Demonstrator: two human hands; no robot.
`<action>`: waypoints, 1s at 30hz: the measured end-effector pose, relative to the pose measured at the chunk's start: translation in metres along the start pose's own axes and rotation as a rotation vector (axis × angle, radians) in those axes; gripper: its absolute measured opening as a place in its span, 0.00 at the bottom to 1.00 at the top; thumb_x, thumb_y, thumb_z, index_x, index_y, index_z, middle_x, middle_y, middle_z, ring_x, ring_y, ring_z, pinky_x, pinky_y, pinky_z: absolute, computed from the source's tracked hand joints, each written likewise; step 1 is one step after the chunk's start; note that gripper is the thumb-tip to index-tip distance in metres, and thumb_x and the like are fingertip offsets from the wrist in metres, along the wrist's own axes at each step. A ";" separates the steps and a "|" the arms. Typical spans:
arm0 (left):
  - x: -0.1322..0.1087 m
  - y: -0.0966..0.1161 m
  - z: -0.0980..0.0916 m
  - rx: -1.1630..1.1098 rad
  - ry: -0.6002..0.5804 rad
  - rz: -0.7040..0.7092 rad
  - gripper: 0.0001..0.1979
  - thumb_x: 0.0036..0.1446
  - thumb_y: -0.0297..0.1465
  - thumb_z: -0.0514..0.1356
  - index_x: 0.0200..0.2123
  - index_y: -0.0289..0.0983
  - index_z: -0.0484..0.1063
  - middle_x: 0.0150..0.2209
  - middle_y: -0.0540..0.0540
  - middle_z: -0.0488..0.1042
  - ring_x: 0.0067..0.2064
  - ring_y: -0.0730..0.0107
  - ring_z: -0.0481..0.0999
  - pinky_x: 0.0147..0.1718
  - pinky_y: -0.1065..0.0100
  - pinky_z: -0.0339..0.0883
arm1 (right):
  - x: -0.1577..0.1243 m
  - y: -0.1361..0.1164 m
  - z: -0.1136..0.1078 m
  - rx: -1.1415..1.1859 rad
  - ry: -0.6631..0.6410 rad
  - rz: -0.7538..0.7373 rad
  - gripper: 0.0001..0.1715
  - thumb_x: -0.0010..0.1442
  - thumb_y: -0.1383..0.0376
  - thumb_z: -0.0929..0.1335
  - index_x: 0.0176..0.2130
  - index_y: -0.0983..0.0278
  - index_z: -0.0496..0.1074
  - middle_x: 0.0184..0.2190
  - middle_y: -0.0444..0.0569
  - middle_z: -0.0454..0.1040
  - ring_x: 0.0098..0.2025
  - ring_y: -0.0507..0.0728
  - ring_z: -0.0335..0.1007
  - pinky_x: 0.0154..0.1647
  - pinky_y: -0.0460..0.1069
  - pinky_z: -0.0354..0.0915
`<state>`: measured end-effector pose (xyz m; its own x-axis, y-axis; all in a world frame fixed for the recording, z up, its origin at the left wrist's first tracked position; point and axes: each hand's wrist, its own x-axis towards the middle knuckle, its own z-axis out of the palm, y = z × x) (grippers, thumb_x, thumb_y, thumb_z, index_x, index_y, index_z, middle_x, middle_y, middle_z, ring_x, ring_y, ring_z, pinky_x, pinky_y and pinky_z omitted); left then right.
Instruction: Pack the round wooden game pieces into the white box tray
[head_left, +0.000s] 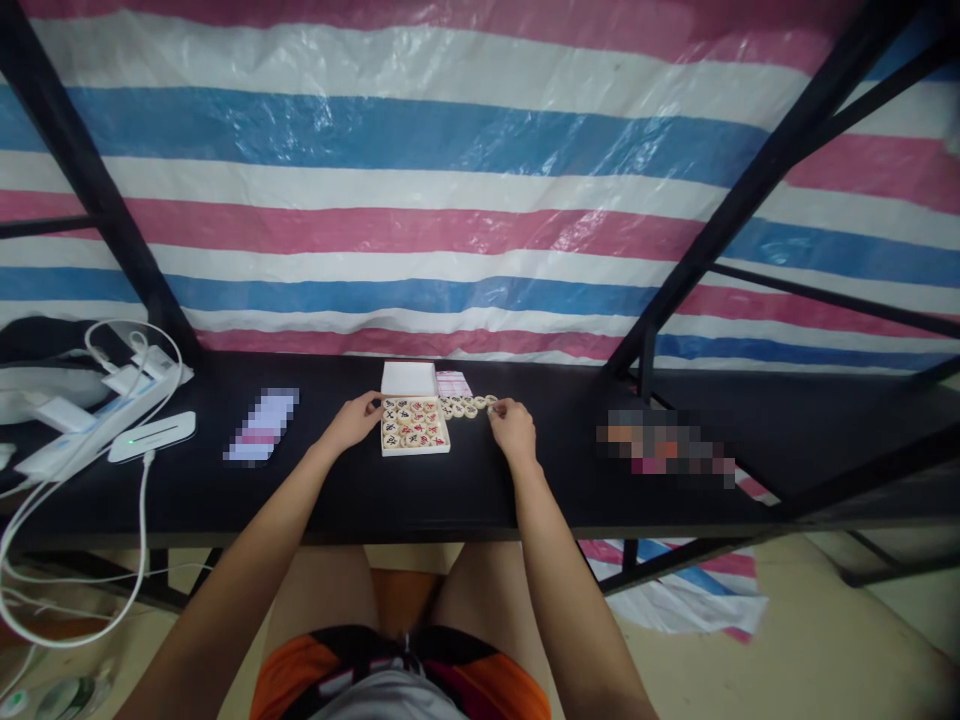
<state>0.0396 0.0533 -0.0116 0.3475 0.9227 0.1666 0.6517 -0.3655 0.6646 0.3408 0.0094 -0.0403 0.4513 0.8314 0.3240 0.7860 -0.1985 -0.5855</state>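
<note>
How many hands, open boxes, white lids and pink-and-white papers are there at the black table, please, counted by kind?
Hands: 2 (left hand, right hand)
Open box: 1
White lid: 1
Pink-and-white paper: 1
Total: 5

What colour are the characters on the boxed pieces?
Black and red, on cream pieces; best seen in the head view.

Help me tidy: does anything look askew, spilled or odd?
The white cable droops in an untidy loop from the flat white device past the black desk's front edge. The round cream pieces beside the square white box look lined up, not spilled.
</note>
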 end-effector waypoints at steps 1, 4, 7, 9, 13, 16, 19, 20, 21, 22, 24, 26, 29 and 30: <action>0.000 0.000 0.000 0.003 0.001 0.001 0.19 0.56 0.39 0.52 0.48 0.37 0.70 0.30 0.47 0.75 0.32 0.66 0.73 0.34 0.68 0.63 | -0.001 -0.001 0.001 -0.003 0.001 -0.016 0.08 0.55 0.67 0.65 0.36 0.63 0.72 0.36 0.52 0.71 0.33 0.56 0.69 0.34 0.49 0.63; 0.000 0.000 0.000 0.010 0.005 0.007 0.19 0.57 0.39 0.52 0.48 0.37 0.70 0.30 0.47 0.75 0.32 0.66 0.73 0.34 0.69 0.63 | -0.001 -0.003 0.003 0.003 -0.007 -0.057 0.07 0.54 0.67 0.65 0.35 0.63 0.72 0.35 0.50 0.71 0.33 0.55 0.69 0.34 0.48 0.63; -0.001 -0.001 0.000 0.011 0.006 0.009 0.19 0.57 0.39 0.52 0.48 0.37 0.70 0.30 0.47 0.75 0.32 0.66 0.73 0.34 0.69 0.62 | 0.000 -0.003 0.003 0.031 -0.044 -0.082 0.08 0.54 0.68 0.64 0.35 0.62 0.72 0.35 0.49 0.72 0.34 0.55 0.69 0.36 0.48 0.63; -0.001 -0.001 0.000 0.010 0.006 0.009 0.19 0.57 0.39 0.52 0.48 0.37 0.70 0.30 0.47 0.75 0.32 0.66 0.73 0.34 0.69 0.62 | 0.000 -0.004 0.002 0.050 -0.049 -0.087 0.08 0.54 0.68 0.64 0.35 0.62 0.72 0.35 0.49 0.72 0.34 0.55 0.69 0.38 0.48 0.63; -0.001 0.000 0.000 0.004 0.005 0.009 0.19 0.57 0.38 0.52 0.48 0.37 0.70 0.31 0.47 0.75 0.33 0.66 0.74 0.34 0.69 0.63 | -0.001 -0.010 0.004 0.114 -0.023 -0.185 0.10 0.55 0.68 0.62 0.36 0.64 0.72 0.34 0.50 0.72 0.35 0.55 0.68 0.40 0.49 0.63; -0.001 0.001 0.000 0.004 0.002 0.005 0.19 0.57 0.38 0.52 0.48 0.37 0.70 0.30 0.47 0.75 0.32 0.66 0.73 0.34 0.68 0.63 | -0.002 -0.014 0.005 0.145 -0.029 -0.260 0.11 0.54 0.68 0.62 0.35 0.64 0.72 0.34 0.49 0.72 0.35 0.56 0.68 0.41 0.50 0.64; -0.001 0.000 -0.001 0.012 0.001 0.001 0.19 0.57 0.38 0.52 0.48 0.37 0.70 0.30 0.47 0.75 0.32 0.66 0.73 0.34 0.68 0.63 | -0.002 -0.016 0.006 0.141 0.004 -0.242 0.11 0.54 0.69 0.61 0.34 0.64 0.72 0.34 0.50 0.72 0.35 0.56 0.68 0.41 0.51 0.64; -0.001 0.000 0.000 0.014 0.000 0.002 0.19 0.56 0.38 0.52 0.48 0.37 0.70 0.30 0.47 0.75 0.32 0.66 0.73 0.34 0.68 0.63 | -0.003 -0.018 0.006 0.149 0.009 -0.251 0.11 0.55 0.69 0.61 0.34 0.64 0.72 0.33 0.50 0.72 0.35 0.57 0.68 0.41 0.51 0.64; -0.001 0.000 0.000 0.014 0.001 0.004 0.19 0.56 0.38 0.52 0.48 0.37 0.70 0.30 0.47 0.75 0.32 0.66 0.73 0.34 0.68 0.63 | -0.005 -0.020 0.007 0.168 0.003 -0.279 0.11 0.55 0.69 0.61 0.34 0.64 0.72 0.33 0.50 0.72 0.35 0.57 0.68 0.41 0.51 0.64; -0.001 0.000 0.000 0.012 0.002 0.006 0.19 0.56 0.38 0.52 0.49 0.37 0.71 0.30 0.47 0.75 0.32 0.66 0.73 0.34 0.69 0.63 | -0.007 -0.024 0.007 0.196 -0.017 -0.327 0.11 0.55 0.69 0.61 0.34 0.64 0.72 0.33 0.50 0.72 0.35 0.57 0.68 0.42 0.51 0.64; -0.001 0.000 0.000 0.007 0.005 0.006 0.19 0.56 0.38 0.52 0.49 0.37 0.71 0.30 0.47 0.75 0.32 0.66 0.73 0.34 0.69 0.63 | -0.015 -0.036 0.009 0.264 -0.086 -0.474 0.10 0.56 0.68 0.61 0.34 0.64 0.72 0.33 0.50 0.72 0.36 0.57 0.68 0.42 0.52 0.64; -0.001 0.001 0.000 0.007 0.007 0.002 0.19 0.56 0.38 0.52 0.48 0.37 0.70 0.30 0.47 0.75 0.32 0.66 0.73 0.34 0.69 0.63 | -0.026 -0.049 0.010 0.317 -0.166 -0.647 0.10 0.58 0.67 0.62 0.35 0.63 0.72 0.33 0.49 0.72 0.38 0.57 0.68 0.43 0.52 0.65; -0.001 0.001 0.001 0.011 0.007 0.005 0.19 0.56 0.38 0.52 0.48 0.37 0.70 0.29 0.47 0.75 0.32 0.66 0.74 0.34 0.69 0.63 | -0.043 -0.068 0.008 0.300 -0.242 -0.868 0.09 0.61 0.65 0.62 0.38 0.62 0.72 0.36 0.50 0.73 0.43 0.58 0.66 0.48 0.53 0.63; 0.000 0.001 0.001 0.013 0.007 0.008 0.19 0.56 0.38 0.52 0.48 0.37 0.70 0.29 0.47 0.75 0.32 0.66 0.74 0.34 0.69 0.63 | -0.047 -0.073 0.006 0.278 -0.266 -0.930 0.10 0.61 0.65 0.62 0.39 0.62 0.71 0.36 0.49 0.73 0.43 0.57 0.66 0.49 0.54 0.62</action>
<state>0.0407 0.0525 -0.0118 0.3481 0.9207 0.1767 0.6579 -0.3742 0.6535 0.2600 -0.0126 -0.0174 -0.4269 0.6902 0.5843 0.6368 0.6882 -0.3477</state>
